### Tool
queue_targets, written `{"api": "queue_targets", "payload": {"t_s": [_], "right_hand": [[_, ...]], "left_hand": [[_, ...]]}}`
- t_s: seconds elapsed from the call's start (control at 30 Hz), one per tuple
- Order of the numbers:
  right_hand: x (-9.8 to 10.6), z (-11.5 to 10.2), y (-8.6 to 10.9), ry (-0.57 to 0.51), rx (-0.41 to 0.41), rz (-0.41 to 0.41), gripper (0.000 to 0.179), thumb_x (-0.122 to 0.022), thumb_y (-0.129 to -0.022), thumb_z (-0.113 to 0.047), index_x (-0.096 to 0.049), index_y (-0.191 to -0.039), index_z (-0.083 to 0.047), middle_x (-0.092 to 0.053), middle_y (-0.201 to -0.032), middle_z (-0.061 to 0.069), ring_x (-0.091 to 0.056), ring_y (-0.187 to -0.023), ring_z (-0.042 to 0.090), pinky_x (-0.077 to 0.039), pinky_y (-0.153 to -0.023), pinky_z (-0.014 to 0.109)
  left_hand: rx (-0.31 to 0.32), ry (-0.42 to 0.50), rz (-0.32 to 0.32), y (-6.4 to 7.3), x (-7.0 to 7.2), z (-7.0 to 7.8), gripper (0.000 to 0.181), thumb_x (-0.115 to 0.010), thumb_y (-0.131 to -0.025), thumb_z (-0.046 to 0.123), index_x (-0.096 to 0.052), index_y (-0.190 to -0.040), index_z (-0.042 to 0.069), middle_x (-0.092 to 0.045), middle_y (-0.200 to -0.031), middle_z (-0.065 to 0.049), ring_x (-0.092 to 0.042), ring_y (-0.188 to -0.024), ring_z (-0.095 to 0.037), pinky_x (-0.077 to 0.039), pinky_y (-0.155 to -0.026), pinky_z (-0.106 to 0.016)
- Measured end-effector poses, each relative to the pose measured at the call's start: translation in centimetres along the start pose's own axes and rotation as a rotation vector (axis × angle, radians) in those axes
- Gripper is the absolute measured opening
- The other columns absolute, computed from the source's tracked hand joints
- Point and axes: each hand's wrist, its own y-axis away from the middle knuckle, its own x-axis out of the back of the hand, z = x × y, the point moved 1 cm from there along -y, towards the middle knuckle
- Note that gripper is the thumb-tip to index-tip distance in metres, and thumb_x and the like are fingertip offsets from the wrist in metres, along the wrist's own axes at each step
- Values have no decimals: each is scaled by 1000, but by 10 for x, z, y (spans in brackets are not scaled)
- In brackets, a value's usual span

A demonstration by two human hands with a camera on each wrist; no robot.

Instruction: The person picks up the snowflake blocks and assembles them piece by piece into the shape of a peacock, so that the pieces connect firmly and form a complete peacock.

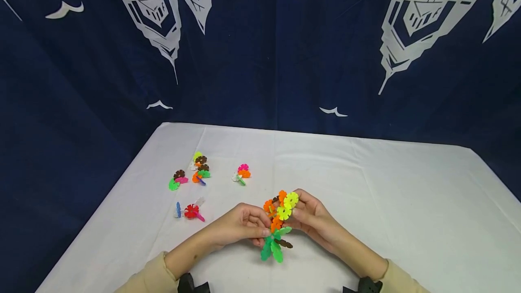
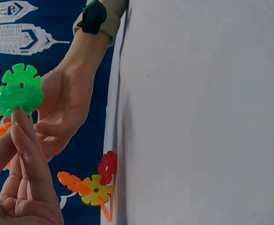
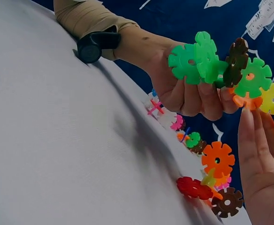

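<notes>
Both hands meet over the near middle of the table on a joined piece of notched plastic flower discs. Orange, yellow and brown discs form its upper part, while green ones and a brown one fan out below. My left hand pinches it near the join of orange and green, thumb in front. From the other side my right hand holds it by the yellow discs, its fingers partly hidden behind them. In the right wrist view, green discs stand above the left hand's fingers, and my right fingertips touch an orange disc.
Several small joined disc clusters lie on the white tablecloth to the left: a tall mixed one, a brown and green one, a red one and a pink-orange one. A dark blue printed curtain hangs behind.
</notes>
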Motion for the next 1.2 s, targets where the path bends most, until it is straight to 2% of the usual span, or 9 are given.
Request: {"api": "queue_targets", "payload": {"t_s": [0.17,0.27,0.33,0.5,0.63,0.73,0.9,1.1,1.2], "right_hand": [[-2,2,0,-2,-15,18,20,-44,-94,2,-47,-112,-7,-60,-115,17,-58,-101,24,-45,-91,41],[-3,2,-1,-25,-20,22,24,-45,-94,1,-43,-116,-8,-62,-112,17,-58,-101,24,-43,-93,42],[-2,2,-1,-39,-24,3,31,-45,-95,1,-41,-124,-7,-62,-110,15,-57,-103,25,-41,-95,43],[1,-2,0,-67,-91,-62,41,-48,-96,-4,-38,-136,-5,-56,-121,17,-52,-113,27,-40,-97,45],[2,-4,1,-79,-135,-100,39,-48,-96,-4,-41,-134,-3,-49,-128,20,-49,-115,29,-40,-97,45],[2,-5,2,-90,-138,-113,40,-45,-96,-1,-39,-135,-1,-46,-131,23,-48,-117,31,-40,-97,45],[0,-3,4,-100,-138,-101,40,-45,-97,-2,-37,-137,-1,-45,-132,22,-48,-118,33,-39,-97,45],[-4,-3,2,-107,-147,-87,44,-45,-99,-9,-32,-140,-1,-50,-127,20,-51,-114,28,-40,-97,43],[-6,-7,0,-108,-136,-51,48,-42,-101,-15,-26,-144,-2,-49,-126,21,-51,-112,28,-41,-97,42]], "left_hand": [[13,35,-1,-1,-3,-2,21,-63,-86,-2,-54,-97,-18,-62,-76,-5,-61,-62,-10,-54,-62,-23],[6,49,3,-1,-6,-2,23,-63,-86,-2,-52,-97,-20,-62,-76,-5,-61,-62,-10,-54,-62,-23],[3,53,9,-1,-7,-2,24,-63,-86,-3,-52,-97,-21,-62,-76,-4,-61,-62,-10,-54,-62,-23],[23,66,10,0,-10,-1,24,-63,-86,-2,-52,-96,-21,-63,-74,-3,-60,-61,-9,-53,-61,-21],[57,97,-3,2,-13,-1,15,-64,-87,2,-57,-90,-10,-63,-74,-1,-59,-61,-8,-51,-60,-19],[68,121,4,3,-14,-2,8,-65,-87,3,-59,-88,-2,-63,-73,0,-58,-61,-8,-51,-60,-19],[56,140,33,3,-17,-5,11,-64,-87,1,-57,-89,-7,-61,-73,0,-56,-60,-7,-50,-61,-18],[51,155,39,-1,-17,-8,12,-63,-86,-2,-57,-90,-11,-61,-76,-2,-57,-61,-7,-51,-61,-19],[52,159,54,-4,-17,-7,5,-62,-87,-2,-59,-89,-5,-61,-77,-3,-59,-63,-8,-52,-62,-20]]}}
